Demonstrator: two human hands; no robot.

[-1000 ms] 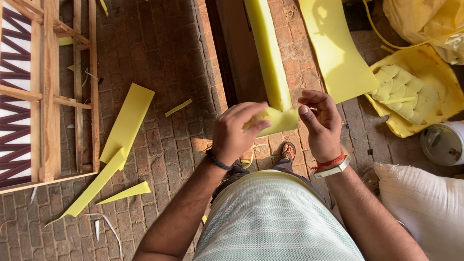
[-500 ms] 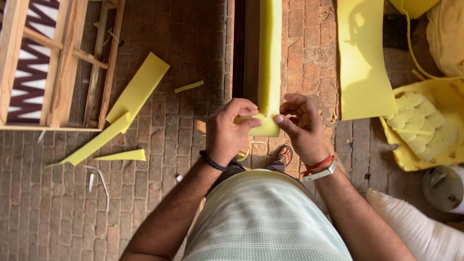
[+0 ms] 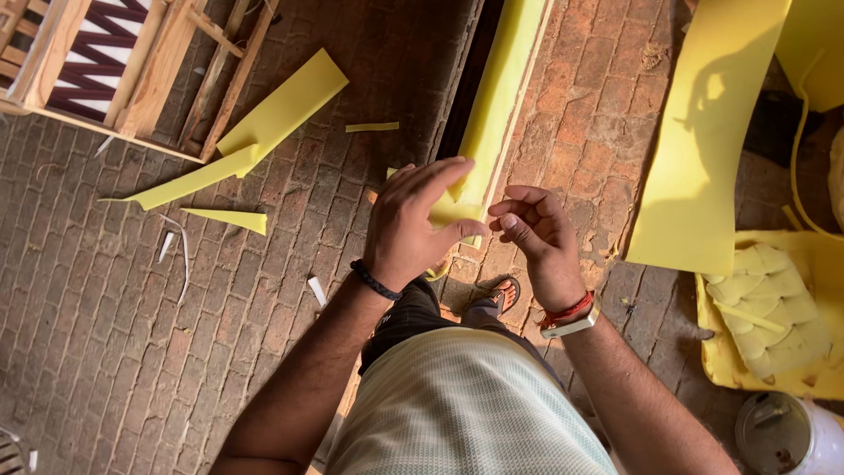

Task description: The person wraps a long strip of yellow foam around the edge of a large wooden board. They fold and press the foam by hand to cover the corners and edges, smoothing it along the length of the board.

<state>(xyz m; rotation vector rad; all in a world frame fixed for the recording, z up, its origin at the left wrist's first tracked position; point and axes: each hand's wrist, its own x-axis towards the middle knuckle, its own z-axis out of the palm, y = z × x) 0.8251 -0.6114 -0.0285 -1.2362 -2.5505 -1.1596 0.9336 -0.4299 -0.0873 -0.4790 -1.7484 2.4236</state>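
Observation:
A long yellow foam strip (image 3: 501, 97) runs from the top of the view down to my hands, lying along a dark wooden beam (image 3: 462, 79). My left hand (image 3: 409, 229) holds the strip's near end, thumb under it and fingers stretched flat over it. My right hand (image 3: 536, 233) hovers just right of that end, its fingertips pinched together with nothing visible between them. It wears a red thread and a white watch band at the wrist. A dark bead band circles my left wrist.
The floor is brick. A wooden frame with zigzag webbing (image 3: 97, 53) lies top left, and yellow foam offcuts (image 3: 264, 123) lie beside it. On the right are a large foam sheet (image 3: 703, 149), a yellow cushion with scraps (image 3: 774, 308) and a metal-lidded tub (image 3: 787, 435). My sandalled foot (image 3: 497, 299) stands below my hands.
My right hand has come off the foam end and pinched its fingers together. The left fingers have straightened over the strip. The view has swung slightly.

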